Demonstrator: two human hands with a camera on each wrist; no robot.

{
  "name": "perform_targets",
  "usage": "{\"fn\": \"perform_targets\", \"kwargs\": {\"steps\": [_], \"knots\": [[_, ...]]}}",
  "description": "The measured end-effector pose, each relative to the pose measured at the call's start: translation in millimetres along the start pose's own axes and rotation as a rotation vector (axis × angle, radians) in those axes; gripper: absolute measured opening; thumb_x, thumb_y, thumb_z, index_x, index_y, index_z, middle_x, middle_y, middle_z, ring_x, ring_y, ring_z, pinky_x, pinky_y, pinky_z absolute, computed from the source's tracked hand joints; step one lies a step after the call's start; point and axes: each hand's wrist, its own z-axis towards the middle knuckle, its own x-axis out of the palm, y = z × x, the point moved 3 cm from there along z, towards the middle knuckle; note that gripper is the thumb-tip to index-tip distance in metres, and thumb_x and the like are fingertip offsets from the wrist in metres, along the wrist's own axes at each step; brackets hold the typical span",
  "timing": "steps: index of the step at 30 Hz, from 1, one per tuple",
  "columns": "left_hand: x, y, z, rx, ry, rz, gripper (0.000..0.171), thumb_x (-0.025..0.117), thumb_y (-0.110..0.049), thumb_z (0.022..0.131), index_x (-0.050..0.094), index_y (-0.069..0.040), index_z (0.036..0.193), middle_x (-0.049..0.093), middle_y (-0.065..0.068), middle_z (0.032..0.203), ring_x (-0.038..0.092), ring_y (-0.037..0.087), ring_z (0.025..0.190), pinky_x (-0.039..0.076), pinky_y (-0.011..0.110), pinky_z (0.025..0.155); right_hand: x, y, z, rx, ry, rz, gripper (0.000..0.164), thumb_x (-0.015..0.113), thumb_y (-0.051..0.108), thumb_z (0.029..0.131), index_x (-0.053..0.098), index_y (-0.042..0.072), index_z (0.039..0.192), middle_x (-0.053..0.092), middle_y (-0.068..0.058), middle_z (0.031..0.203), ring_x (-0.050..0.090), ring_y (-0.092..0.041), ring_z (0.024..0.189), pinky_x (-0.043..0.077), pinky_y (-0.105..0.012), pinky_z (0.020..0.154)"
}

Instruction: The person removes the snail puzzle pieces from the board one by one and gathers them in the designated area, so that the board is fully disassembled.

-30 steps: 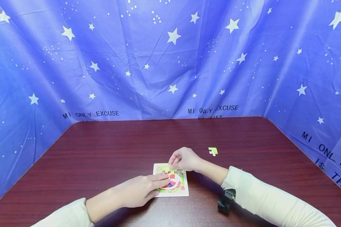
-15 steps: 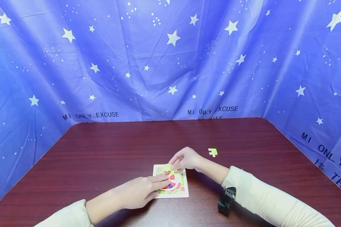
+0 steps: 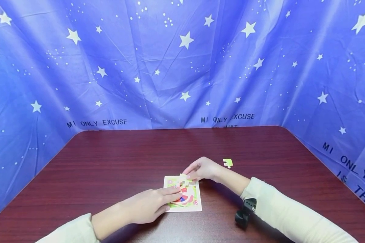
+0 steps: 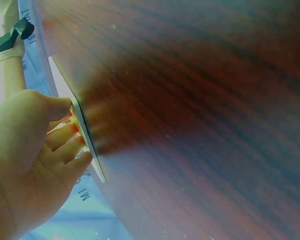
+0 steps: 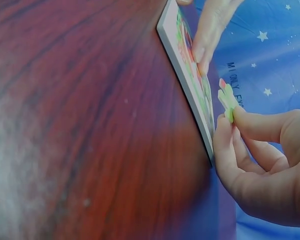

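Observation:
A square picture puzzle (image 3: 196,202) with a pale frame lies on the table, its print green, red, white and blue. My left hand (image 3: 150,205) rests on its left part with straight fingers, and the thumb lies at the near edge. They hide some of the picture. My right hand (image 3: 204,169) pinches a light green puzzle piece (image 5: 228,102) between thumb and fingers. In the right wrist view that piece stands tilted above the board's surface, with a small red patch on one end. The head view has it over the board's far edge.
A loose yellow-green puzzle piece (image 3: 228,162) lies on the dark red wooden table (image 3: 124,158), beyond the right forearm. A black strapped device (image 3: 242,214) hangs at the right wrist. A blue curtain (image 3: 158,60) with stars surrounds the table's far and side edges.
The puzzle piece in my right hand has turned and tilted up, so more of it shows over the board. The right hand has shifted slightly right; the left hand has stayed in place.

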Motion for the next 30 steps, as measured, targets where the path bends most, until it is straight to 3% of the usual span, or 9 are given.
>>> {"fn": "perform_targets", "kwargs": {"steps": [6,15,24,30], "knots": [[0.3,-0.4,-0.2,-0.006,0.006,0.002,0.047,0.057,-0.017,0.096,0.050,-0.019,0.142,0.048,-0.001,0.148,0.049,0.014,0.135,0.050,0.032,0.103,-9.9,-2.7,-2.8,-0.018,0.016,0.015,0.023,0.069,0.000,0.084,0.071,-0.006,0.106,0.076,-0.010,0.091,0.064,-0.005,0.072,0.060,-0.026,0.072],[1.0,-0.4,-0.1,-0.010,0.004,0.000,0.047,0.057,-0.016,0.096,0.049,-0.019,0.142,0.048,-0.001,0.148,0.048,0.014,0.136,0.049,0.032,0.104,-37.4,-8.2,-7.0,-0.018,-0.047,-0.028,0.024,0.070,0.004,0.084,0.072,-0.004,0.106,0.076,-0.007,0.092,0.063,-0.003,0.072,0.058,-0.024,0.069],[2.0,-1.0,-1.6,0.009,-0.016,-0.006,0.047,0.056,-0.015,0.096,0.049,-0.019,0.142,0.049,0.000,0.148,0.049,0.014,0.135,0.049,0.032,0.104,-70.7,-14.1,-9.6,-0.028,-0.205,-0.174,0.018,0.071,0.001,0.082,0.073,-0.006,0.098,0.076,-0.012,0.083,0.063,-0.004,0.064,0.058,-0.025,0.062],[2.1,-0.6,-1.3,0.005,-0.017,0.005,0.047,0.057,-0.016,0.096,0.049,-0.019,0.142,0.049,-0.001,0.148,0.049,0.014,0.135,0.049,0.032,0.103,-85.1,-18.3,-12.2,-0.007,-0.306,-0.325,0.010,0.073,0.004,0.080,0.076,0.001,0.090,0.073,-0.004,0.073,0.061,-0.007,0.055,0.046,-0.021,0.047]]}}
